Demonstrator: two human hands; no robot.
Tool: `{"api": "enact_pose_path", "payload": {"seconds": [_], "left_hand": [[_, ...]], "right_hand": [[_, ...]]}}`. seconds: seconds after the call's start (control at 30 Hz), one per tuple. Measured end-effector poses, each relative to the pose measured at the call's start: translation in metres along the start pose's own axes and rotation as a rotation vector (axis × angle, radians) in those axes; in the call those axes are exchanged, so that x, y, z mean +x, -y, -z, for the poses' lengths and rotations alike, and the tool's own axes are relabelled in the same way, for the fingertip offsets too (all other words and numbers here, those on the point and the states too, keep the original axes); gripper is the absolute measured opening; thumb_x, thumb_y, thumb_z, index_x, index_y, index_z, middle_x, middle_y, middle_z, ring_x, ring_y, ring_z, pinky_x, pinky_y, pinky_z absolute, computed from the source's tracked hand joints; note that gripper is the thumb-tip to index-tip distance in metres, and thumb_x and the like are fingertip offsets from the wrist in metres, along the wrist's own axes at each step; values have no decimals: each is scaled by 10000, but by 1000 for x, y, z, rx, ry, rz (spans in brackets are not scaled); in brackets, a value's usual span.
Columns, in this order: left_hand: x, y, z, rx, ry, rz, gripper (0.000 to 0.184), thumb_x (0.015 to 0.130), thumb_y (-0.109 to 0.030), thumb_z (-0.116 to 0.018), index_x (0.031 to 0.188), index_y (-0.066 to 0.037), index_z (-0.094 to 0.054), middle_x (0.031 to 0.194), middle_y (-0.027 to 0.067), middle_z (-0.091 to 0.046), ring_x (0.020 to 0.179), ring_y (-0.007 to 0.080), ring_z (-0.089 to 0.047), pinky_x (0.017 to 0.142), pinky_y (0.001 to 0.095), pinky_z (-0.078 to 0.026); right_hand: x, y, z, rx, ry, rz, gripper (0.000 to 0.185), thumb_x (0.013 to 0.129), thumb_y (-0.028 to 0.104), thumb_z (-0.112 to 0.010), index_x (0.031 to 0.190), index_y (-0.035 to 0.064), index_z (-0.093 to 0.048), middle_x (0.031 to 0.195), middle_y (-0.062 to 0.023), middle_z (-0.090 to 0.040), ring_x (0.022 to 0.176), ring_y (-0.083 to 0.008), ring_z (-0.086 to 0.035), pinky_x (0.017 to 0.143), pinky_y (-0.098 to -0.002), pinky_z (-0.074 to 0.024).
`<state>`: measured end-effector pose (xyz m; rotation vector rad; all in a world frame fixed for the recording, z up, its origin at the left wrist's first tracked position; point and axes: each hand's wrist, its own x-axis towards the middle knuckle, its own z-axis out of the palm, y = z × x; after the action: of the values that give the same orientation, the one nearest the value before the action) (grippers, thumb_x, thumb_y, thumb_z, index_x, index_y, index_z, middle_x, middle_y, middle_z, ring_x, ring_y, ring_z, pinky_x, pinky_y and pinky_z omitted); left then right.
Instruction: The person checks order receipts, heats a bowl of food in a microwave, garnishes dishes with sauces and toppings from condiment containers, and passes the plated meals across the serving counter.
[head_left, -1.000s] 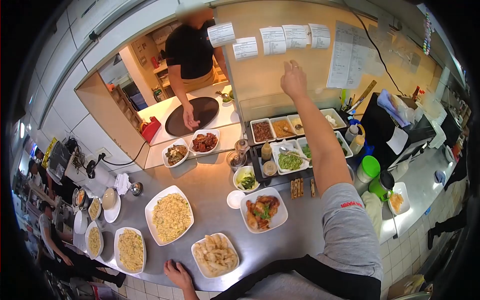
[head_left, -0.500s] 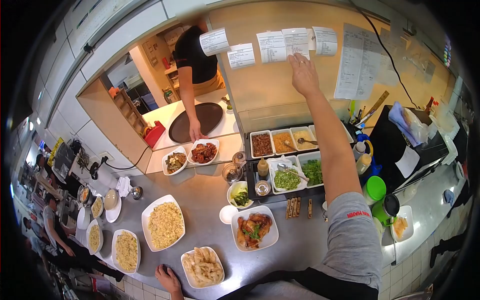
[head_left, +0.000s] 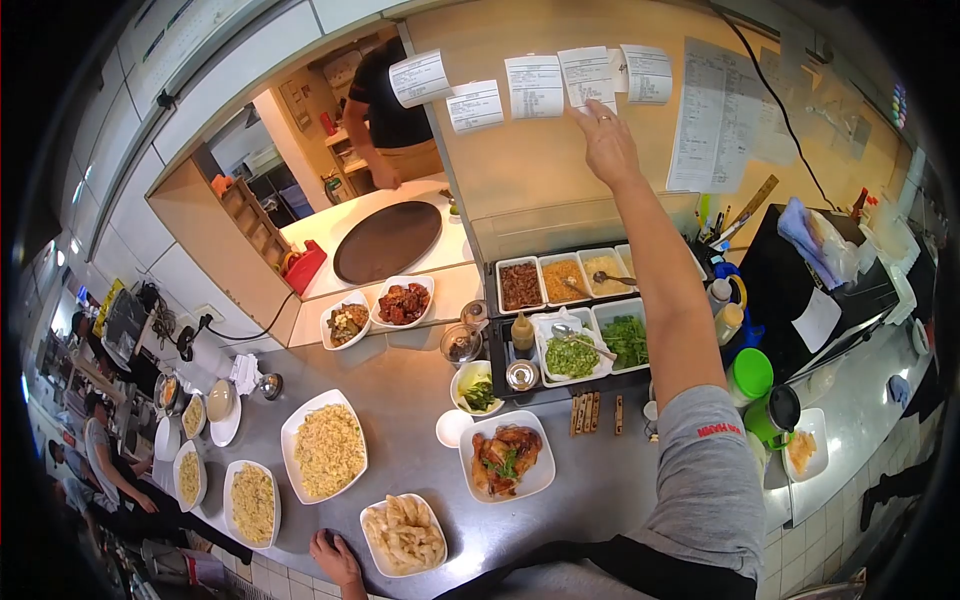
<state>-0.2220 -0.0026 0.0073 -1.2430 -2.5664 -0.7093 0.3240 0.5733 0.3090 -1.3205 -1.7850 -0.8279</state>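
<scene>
My right hand [head_left: 608,142] is raised to the wall, its fingertips at the lower edge of a paper slip [head_left: 587,76] that hangs among several others. Its thumb and fingers look pressed together on that slip. My left hand [head_left: 335,556] rests at the steel counter's near edge with its fingers apart, holding nothing. Right beside it stands a white bowl of pale fried pieces [head_left: 404,535]. Farther up are a bowl of fried rice [head_left: 325,450] and a square dish of browned meat with green garnish [head_left: 507,460].
Garnish trays [head_left: 570,355] stand below the slips. Two small bowls [head_left: 403,303] sit on the pass-through ledge, near a dark oval tray [head_left: 388,242]. A person [head_left: 392,110] stands behind it. Green-lidded containers [head_left: 752,374] are at right; more rice bowls [head_left: 252,503] at left.
My right hand has moved up and onto a slip. The other person's hand first reached to a ledge bowl, then drew back from it. My left hand has barely moved.
</scene>
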Motion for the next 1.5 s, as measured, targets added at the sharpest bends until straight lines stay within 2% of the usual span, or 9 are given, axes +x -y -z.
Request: {"api": "enact_pose_path", "payload": {"seconds": [0.53, 0.73, 0.93, 1.03, 1.1, 1.17, 1.27, 1.43, 1.5], "left_hand": [[-1, 2, -1, 2, 3, 14, 341, 860, -171, -538, 1144, 17, -514, 1191, 227, -492, 1108, 406, -442, 967, 478, -354], [-1, 3, -1, -1, -10, 10, 341, 852, -161, -555, 1141, 18, -522, 1194, 225, -494, 1110, 409, -444, 969, 476, -354], [-1, 6, -2, -17, -29, 15, 339, 844, -156, -565, 1133, 18, -533, 1192, 220, -499, 1103, 405, -452, 966, 471, -359], [-2, 9, -2, -48, -44, 11, 333, 839, -157, -570, 1122, 17, -541, 1185, 217, -505, 1093, 400, -462, 956, 469, -369], [-1, 8, 0, -51, -50, 11, 331, 835, -158, -577, 1116, 13, -547, 1180, 213, -510, 1087, 396, -467, 951, 467, -375], [-1, 8, -1, -58, -61, 4, 328, 832, -160, -581, 1110, 10, -552, 1176, 208, -515, 1084, 392, -471, 948, 464, -378], [-2, 13, -2, -73, -75, 0, 322, 827, -163, -587, 1099, 6, -560, 1169, 200, -523, 1084, 387, -473, 947, 460, -381], [-2, 13, -1, -103, -90, 22, 302, 817, -164, -595, 1068, 3, -582, 1156, 194, -536, 1085, 381, -477, 949, 457, -385], [-1, 14, -1, -124, -83, 18, 299, 814, -164, -599, 1062, 2, -589, 1153, 194, -539, 1089, 379, -476, 951, 457, -385]], "right_hand": [[5, 4, 7, -37, 120, -32, 530, 810, -19, -485, 1284, 214, -529, 1385, -124, -443, 1268, -257, -421, 998, -413, -372], [7, -12, -4, 668, -182, -348, 446, 762, -40, -456, 1138, 144, -608, 1193, -174, -594, 1094, -317, -566, 862, -358, -465], [0, 14, 5, 618, -281, -488, 261, 796, 84, -538, 1036, 113, -636, 961, -145, -662, 861, -284, -626, 781, -383, -494], [-13, 47, 4, 847, -141, -435, 195, 821, 129, -567, 997, 94, -644, 885, -121, -662, 770, -257, -628, 711, -363, -507], [-32, 87, 39, 1113, 329, -490, 152, 839, 156, -581, 952, 73, -641, 851, -99, -644, 692, -222, -606, 659, -345, -508], [-58, 121, 54, 1298, 709, -295, 125, 869, 134, -527, 905, 60, -622, 793, -88, -609, 693, -200, -583, 673, -350, -498], [-113, 191, 123, 850, 752, 409, 254, 914, 284, -448, 918, 100, -624, 846, -127, -627, 810, -306, -603, 736, -409, -490], [-217, 263, 235, 938, 814, 707, 302, 954, 335, -461, 847, 154, -678, 764, -100, -651, 687, -278, -624, 630, -380, -495], [-271, 284, 256, 1167, 711, 534, 291, 948, 296, -494, 748, 102, -580, 626, -63, -552, 567, -236, -544, 552, -370, -441]]}}
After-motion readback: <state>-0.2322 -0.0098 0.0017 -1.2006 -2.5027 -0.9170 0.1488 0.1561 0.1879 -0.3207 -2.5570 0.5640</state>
